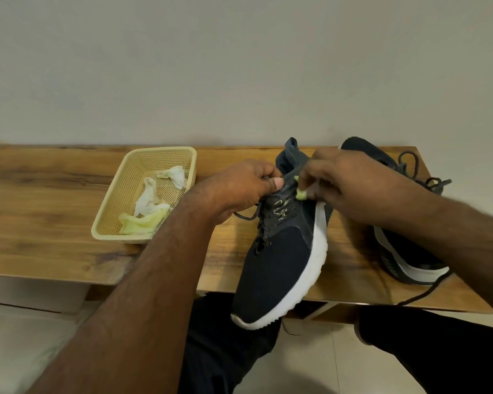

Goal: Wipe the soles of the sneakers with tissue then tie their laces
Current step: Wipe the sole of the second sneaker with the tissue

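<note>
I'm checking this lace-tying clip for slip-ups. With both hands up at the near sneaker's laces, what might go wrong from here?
1. The near sneaker juts toe-first past the table edge; a hard tug by the left hand or right hand could tip it off.
2. The far sneaker has a loose lace trailing over the edge, easy to snag with the right forearm.
</note>
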